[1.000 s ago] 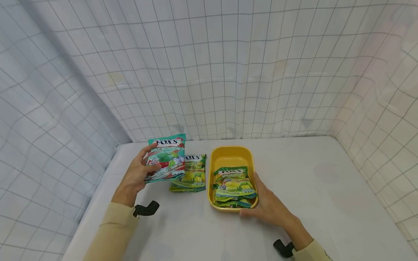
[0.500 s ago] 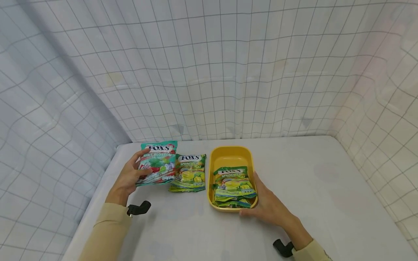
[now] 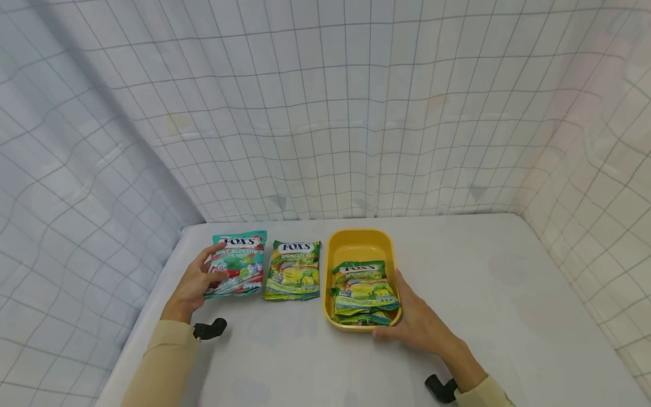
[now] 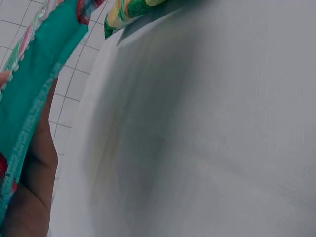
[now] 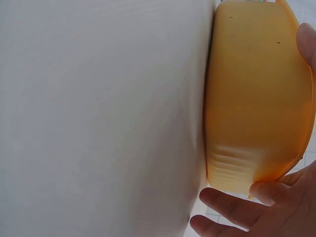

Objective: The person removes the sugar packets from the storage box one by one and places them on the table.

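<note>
At the table's left, my left hand (image 3: 190,282) holds a teal Fox's Mint Blossom candy bag (image 3: 238,265) by its left side, thumb across the front. In the left wrist view the teal bag (image 4: 37,84) is tilted, with part of the hand (image 4: 37,182) behind it. A green Fox's Spring Tea candy bag (image 3: 293,271) lies just right of it. My right hand (image 3: 419,319) grips the near right corner of a yellow plastic tray (image 3: 358,240). Green Spring Tea bags (image 3: 365,288) lie stacked in its near half. The right wrist view shows thumb and index finger against the tray's wall (image 5: 259,94).
The white table (image 3: 300,362) extends in front of the tray and to its right. White cloth with a dark grid (image 3: 346,141) hangs behind the table and along both sides. A black wrist mount (image 3: 211,329) sticks out from the left sleeve, another (image 3: 440,389) from the right.
My left hand has carried the teal candy bag left and down toward the table, uncovering the Spring Tea bag behind it. The right hand and the tray stay in place.
</note>
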A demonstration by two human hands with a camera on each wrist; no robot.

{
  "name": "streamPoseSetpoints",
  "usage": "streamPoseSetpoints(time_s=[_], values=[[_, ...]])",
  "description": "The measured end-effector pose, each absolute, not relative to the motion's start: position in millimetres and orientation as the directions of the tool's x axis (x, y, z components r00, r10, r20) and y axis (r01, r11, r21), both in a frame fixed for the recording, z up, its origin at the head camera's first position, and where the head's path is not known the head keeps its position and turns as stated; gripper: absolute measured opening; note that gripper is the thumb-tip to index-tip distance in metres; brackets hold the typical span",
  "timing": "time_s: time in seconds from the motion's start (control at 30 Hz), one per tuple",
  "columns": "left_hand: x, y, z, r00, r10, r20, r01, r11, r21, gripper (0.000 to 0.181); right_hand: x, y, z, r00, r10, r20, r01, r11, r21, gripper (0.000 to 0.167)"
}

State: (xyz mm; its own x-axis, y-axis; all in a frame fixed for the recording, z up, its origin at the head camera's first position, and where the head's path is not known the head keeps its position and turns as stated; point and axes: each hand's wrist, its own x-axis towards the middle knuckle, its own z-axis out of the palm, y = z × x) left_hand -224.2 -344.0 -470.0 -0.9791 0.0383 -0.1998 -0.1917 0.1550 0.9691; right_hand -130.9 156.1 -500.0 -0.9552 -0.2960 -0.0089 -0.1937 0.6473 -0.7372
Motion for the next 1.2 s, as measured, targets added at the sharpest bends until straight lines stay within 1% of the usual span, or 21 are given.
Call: streamPoseSetpoints(time_s=[0.27,0.6,0.9,1.2], values=[[-231.9,-352.6,-478.3,-0.980,0.052,-0.192,-0.175,0.229,0.958,0.079,-129.7,154.9,-502.5,-0.956,-0.292,-0.005,-0.191,0.637,-0.747,0.139],[-234.3,-351.7,-489.4,-0.977,0.055,-0.207,-0.187,0.253,0.949,0.081,-128.6,155.8,-502.7,-0.953,-0.301,0.019,-0.210,0.618,-0.758,0.139],[-234.9,-350.9,-498.7,-0.973,0.082,-0.218,-0.185,0.292,0.938,0.081,-129.2,156.7,-503.2,-0.953,-0.302,-0.001,-0.198,0.627,-0.753,0.139],[-242.4,-349.3,-499.1,-0.966,0.104,-0.237,-0.197,0.298,0.934,0.079,-130.9,157.0,-502.1,-0.954,-0.300,0.000,-0.197,0.626,-0.754,0.139]])
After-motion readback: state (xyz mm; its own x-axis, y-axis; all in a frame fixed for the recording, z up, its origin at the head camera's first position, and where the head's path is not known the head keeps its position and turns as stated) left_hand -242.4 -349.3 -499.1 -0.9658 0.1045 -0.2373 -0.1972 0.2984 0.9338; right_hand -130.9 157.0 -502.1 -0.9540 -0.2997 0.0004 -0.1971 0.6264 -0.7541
